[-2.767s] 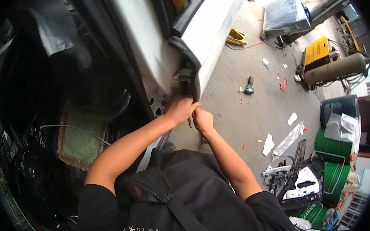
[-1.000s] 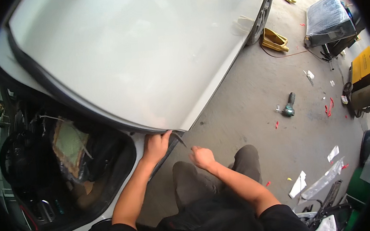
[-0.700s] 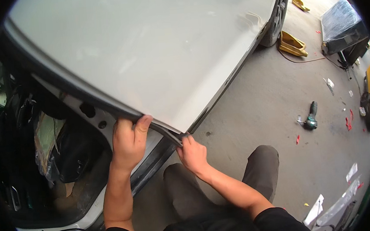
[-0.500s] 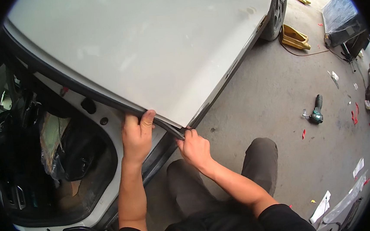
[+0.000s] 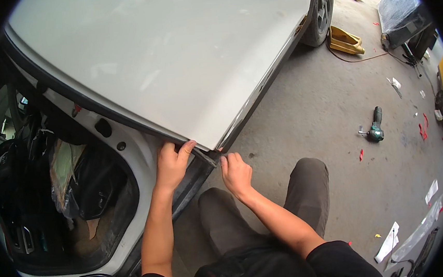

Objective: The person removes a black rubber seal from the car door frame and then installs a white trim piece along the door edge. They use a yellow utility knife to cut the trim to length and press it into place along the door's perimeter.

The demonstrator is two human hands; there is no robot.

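A pale car door [image 5: 174, 64] stands open, with a black rubber seal strip [image 5: 100, 112] running along its edge. My left hand [image 5: 171, 166] grips that strip close to the door's lower corner, thumb on the panel side and fingers behind. Past this hand, a short end of the strip angles down toward the dark sill. My right hand [image 5: 237, 173] sits just right of that end, fingers curled in against the thumb. Whether anything is pinched inside it is hidden.
On the grey floor at right lie a cordless power tool [image 5: 375, 125], red scraps [image 5: 423, 126] and white strips [image 5: 387, 242]. A yellow wheel chock [image 5: 346, 41] stands by the wheel [image 5: 322, 11]. The door opening [image 5: 145, 196] shows the car's interior at left.
My right hand has come off the strip's end and moved slightly right and down. My left hand has slid a little along the strip toward the corner. The view has shifted slightly.
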